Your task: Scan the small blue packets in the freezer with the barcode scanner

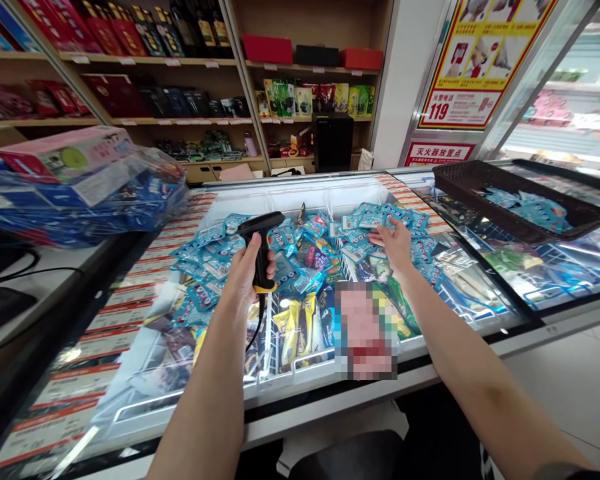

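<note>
My left hand is wrapped round the grip of a black barcode scanner with a yellow base and a cable hanging down. The scanner's head is above a spread of small blue packets on the freezer's glass top. Farther right, my right hand reaches over another group of blue packets, fingers apart and fingertips at the packets. Whether they touch one is hard to make out. A blurred-out pinkish rectangular thing is at the freezer's front edge, between my forearms.
Wrapped ice creams show through the freezer glass. Boxes in blue plastic are stacked at the left. A dark brown tray with more blue packets stands at the right. Shelves of goods line the back. Price labels run along the glass.
</note>
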Action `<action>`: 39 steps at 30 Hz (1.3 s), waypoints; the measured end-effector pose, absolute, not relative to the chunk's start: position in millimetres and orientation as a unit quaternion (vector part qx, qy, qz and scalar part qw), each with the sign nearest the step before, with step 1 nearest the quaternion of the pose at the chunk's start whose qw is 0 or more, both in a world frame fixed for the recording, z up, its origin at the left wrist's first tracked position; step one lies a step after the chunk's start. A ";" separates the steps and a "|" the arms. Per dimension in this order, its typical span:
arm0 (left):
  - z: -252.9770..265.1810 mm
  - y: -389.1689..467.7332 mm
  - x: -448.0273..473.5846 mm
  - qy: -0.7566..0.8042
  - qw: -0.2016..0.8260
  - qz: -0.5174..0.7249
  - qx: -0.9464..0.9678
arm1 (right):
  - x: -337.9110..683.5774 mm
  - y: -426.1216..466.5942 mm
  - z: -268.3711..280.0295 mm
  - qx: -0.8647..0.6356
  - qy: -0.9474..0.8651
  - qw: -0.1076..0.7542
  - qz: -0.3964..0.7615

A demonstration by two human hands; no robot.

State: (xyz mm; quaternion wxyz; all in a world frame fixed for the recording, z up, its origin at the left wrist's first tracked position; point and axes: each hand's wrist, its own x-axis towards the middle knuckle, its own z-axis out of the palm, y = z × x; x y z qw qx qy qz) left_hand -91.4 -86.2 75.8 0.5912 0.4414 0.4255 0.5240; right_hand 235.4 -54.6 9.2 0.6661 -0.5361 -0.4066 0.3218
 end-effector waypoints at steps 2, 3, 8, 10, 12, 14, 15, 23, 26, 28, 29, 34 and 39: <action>74.9 -86.2 -91.5 0.427 0.588 0.522 0.447 | 237.2 -55.2 8.2 -0.562 -0.425 0.652 0.279; 74.5 -86.2 -91.8 0.428 0.586 0.521 0.450 | 238.4 -55.3 7.3 -0.573 -0.434 0.645 0.258; 72.7 -84.3 -95.6 0.439 0.576 0.522 0.452 | 244.0 -56.3 7.9 -0.641 -0.506 0.552 0.169; 71.8 -82.7 -98.0 0.444 0.570 0.526 0.450 | 244.3 -58.2 12.6 -0.676 -0.528 0.504 0.097; 71.1 -81.1 -100.2 0.451 0.561 0.533 0.445 | 242.7 -60.4 17.7 -0.698 -0.535 0.475 0.039; 70.9 -80.1 -101.8 0.457 0.553 0.541 0.439 | 238.2 -61.9 20.9 -0.696 -0.545 0.467 0.027; 71.0 -79.7 -102.4 0.459 0.550 0.543 0.437 | 234.5 -62.2 21.4 -0.686 -0.556 0.468 0.035; 70.2 -79.1 -105.6 0.498 0.540 0.531 0.423 | 182.3 -56.9 25.5 -0.573 -0.727 0.366 0.094; 68.4 -78.1 -106.5 0.504 0.536 0.535 0.416 | 161.1 -52.8 34.5 -0.539 -0.771 0.316 0.120; 67.1 -77.4 -107.2 0.499 0.544 0.534 0.413 | 145.7 -49.0 40.2 -0.515 -0.797 0.281 0.145; 66.3 -77.0 -107.6 0.496 0.549 0.532 0.412 | 137.5 -46.9 42.5 -0.503 -0.806 0.270 0.154; 61.7 -74.5 -110.6 0.480 0.568 0.532 0.404 | 95.0 -36.2 46.6 -0.466 -0.826 0.211 0.236; 58.5 -71.3 -112.0 0.464 0.586 0.538 0.390 | 64.2 -32.1 44.9 -0.540 -0.759 0.209 0.298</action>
